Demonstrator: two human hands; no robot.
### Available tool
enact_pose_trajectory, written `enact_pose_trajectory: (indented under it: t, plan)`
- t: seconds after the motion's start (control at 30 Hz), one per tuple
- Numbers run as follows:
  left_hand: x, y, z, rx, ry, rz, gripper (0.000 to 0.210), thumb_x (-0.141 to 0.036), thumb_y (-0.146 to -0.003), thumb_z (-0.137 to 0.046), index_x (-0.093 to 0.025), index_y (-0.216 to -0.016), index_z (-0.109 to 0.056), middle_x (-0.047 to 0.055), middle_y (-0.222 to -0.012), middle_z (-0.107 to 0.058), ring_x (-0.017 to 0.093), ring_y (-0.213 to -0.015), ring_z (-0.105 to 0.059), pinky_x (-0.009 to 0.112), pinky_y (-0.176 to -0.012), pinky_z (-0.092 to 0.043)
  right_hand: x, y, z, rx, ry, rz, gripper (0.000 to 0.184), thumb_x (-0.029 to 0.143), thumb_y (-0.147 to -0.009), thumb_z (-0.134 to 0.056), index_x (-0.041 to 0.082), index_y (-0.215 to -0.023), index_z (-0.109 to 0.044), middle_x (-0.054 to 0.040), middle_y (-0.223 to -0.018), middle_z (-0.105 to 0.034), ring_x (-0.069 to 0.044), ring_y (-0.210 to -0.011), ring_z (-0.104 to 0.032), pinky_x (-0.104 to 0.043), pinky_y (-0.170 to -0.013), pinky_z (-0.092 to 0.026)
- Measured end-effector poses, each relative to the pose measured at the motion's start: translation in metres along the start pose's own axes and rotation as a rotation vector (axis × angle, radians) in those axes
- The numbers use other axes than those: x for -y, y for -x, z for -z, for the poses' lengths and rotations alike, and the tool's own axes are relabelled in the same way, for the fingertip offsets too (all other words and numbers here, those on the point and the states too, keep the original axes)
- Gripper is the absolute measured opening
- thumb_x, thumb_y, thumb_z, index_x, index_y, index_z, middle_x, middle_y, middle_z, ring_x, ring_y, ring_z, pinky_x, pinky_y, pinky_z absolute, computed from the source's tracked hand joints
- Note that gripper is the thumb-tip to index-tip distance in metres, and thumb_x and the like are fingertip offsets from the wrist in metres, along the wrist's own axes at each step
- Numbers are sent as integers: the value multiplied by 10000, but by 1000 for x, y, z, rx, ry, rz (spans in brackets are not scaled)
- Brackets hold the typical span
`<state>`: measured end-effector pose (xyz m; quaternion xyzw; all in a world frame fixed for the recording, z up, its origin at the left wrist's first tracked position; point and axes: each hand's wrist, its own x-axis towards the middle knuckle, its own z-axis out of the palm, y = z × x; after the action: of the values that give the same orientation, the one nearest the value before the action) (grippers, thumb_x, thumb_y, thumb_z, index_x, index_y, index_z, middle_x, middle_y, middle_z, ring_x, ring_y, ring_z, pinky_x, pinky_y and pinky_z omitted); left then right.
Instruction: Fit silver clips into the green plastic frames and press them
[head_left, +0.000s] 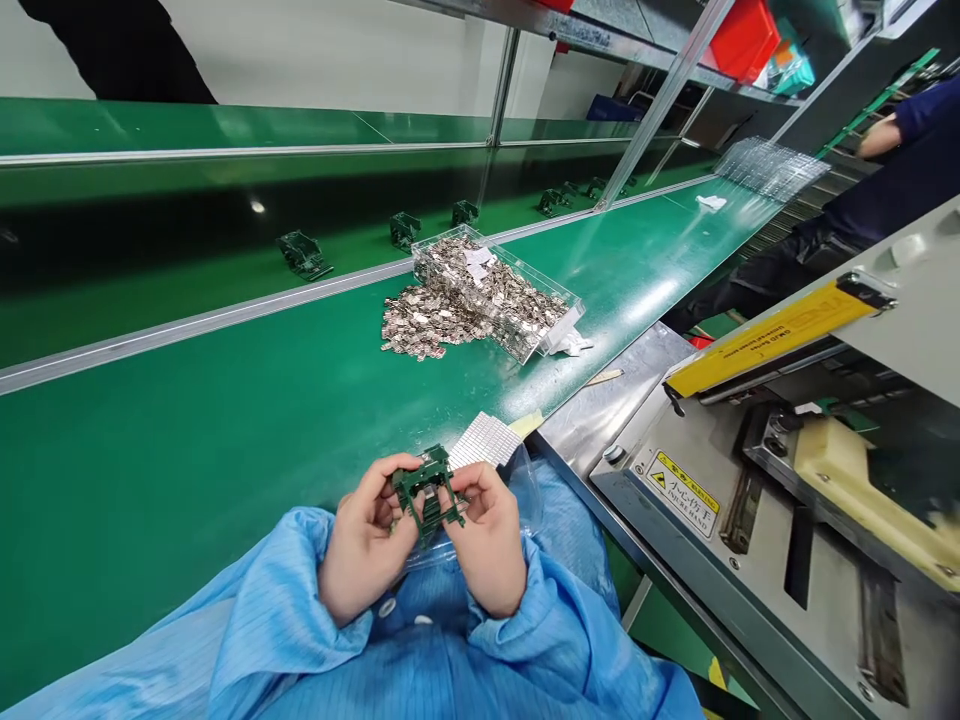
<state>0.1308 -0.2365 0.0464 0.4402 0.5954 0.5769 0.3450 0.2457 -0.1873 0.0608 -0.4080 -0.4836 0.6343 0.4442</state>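
Observation:
Both hands hold a dark green plastic frame [429, 482] over the near edge of the bench. My left hand [369, 545] is closed on its left side, the thumb pressed near the middle. My right hand [487, 540] grips the other side, thumb and fingers closed around it. Some small metal shows in the frame's opening, partly hidden by the thumbs. Right behind the hands lies a white sheet marked with a grid [484, 440], on clear plastic. Farther off, a clear plastic tray [551, 325] sits tilted among a heap of small metal pieces [427, 320].
Several similar green frames [301, 255] sit on the belt [150, 270] beyond a metal rail [202, 325]. At right stands a machine with a warning label [682, 493] and a yellow sensor bar [780, 335]. Clear trays [772, 170] lie at the far end, near a person in dark clothes [892, 190].

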Motion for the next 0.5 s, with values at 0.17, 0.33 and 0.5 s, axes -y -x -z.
enact_pose_trajectory:
  t: [0.17, 0.33, 0.5]
  plan:
    - [-4, 2, -3, 9, 11, 47, 315, -220, -782, -660, -200, -1078, -552, -20, -731, -614, 97, -604, -553, 157, -542, -473, 6, 5, 3, -27, -46, -10, 155, 249, -702, -698, 206, -700, -548, 24, -628, -569, -132, -570, -528, -227, -513, -472]
    - [-8, 6, -10, 60, 32, 66, 331, -208, -762, -672, -199, -1070, -551, -10, -774, -635, 102, -602, -567, 170, -534, -484, 7, 12, 13, -42, -61, 2, 150, 264, -723, -692, 212, -717, -552, 12, -666, -585, -147, -637, -555, -241, -565, -486]
    - [-12, 9, -19, 76, -17, 18, 298, -206, -790, -630, -206, -1076, -548, 0, -806, -650, 108, -609, -587, 178, -539, -495, 4, 17, 18, -86, -61, 67, 159, 265, -737, -682, 222, -721, -531, 12, -695, -573, -147, -624, -550, -252, -558, -497]
